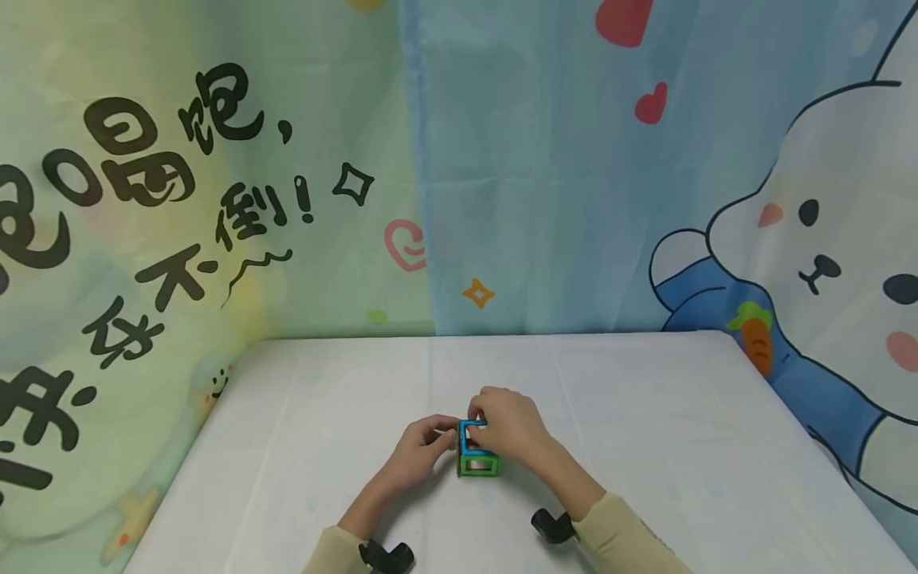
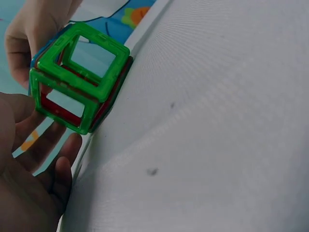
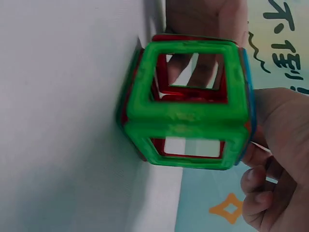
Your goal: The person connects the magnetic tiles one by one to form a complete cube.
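Cube (image 1: 476, 450) of magnetic frame tiles sits on the bench (image 1: 645, 446), near the front edge, roughly centred between left and right edges. Green tile faces the front, blue tile on top, red tiles visible inside per both wrist views.

Left hand (image 1: 419, 453): at the cube's left side, fingertips touching the upper left edge by the blue tile. Left wrist view shows the fingers (image 2: 46, 150) fairly straight and spread beside the cube, not wrapped round it. Grip reads wide, touching only.

Right hand (image 1: 509, 426): over the cube's top right, fingers curled down onto the blue top tile, pinching its edge. Grip narrow, holding the cube's top tile.

Bench has a white cloth cover. Behind the back edge hang cartoon backdrops (image 1: 215, 199): green one with black characters on the left, blue one with a rabbit on the right.
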